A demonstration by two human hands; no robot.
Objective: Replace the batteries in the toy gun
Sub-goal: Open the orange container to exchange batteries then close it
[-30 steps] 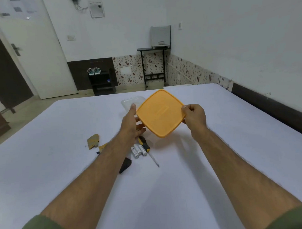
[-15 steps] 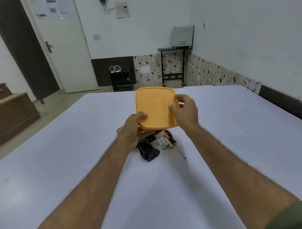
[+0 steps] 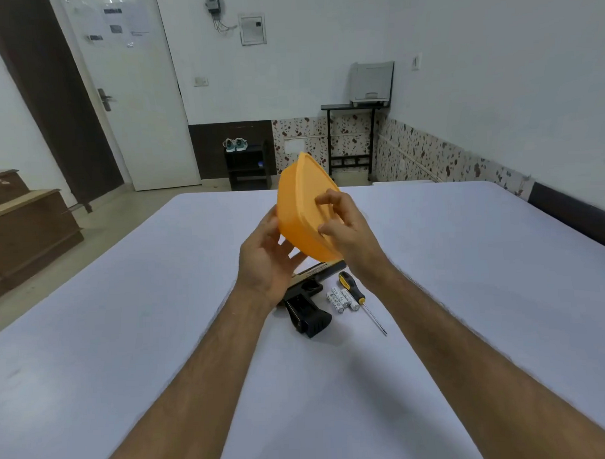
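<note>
On the white bench (image 3: 468, 292), both hands hold an orange lid (image 3: 302, 208) tilted on edge: left hand (image 3: 266, 254) cups it with straight fingers, right hand (image 3: 345, 227) pinches it. At 6 o'clock below lie the gun (image 3: 305, 306), screwdriver (image 3: 356, 297) and batteries (image 3: 341, 299).

On the table (image 3: 468, 292), batteries (image 3: 342, 299) lie between toy gun (image 3: 305, 310) and screwdriver (image 3: 360, 301).
</note>
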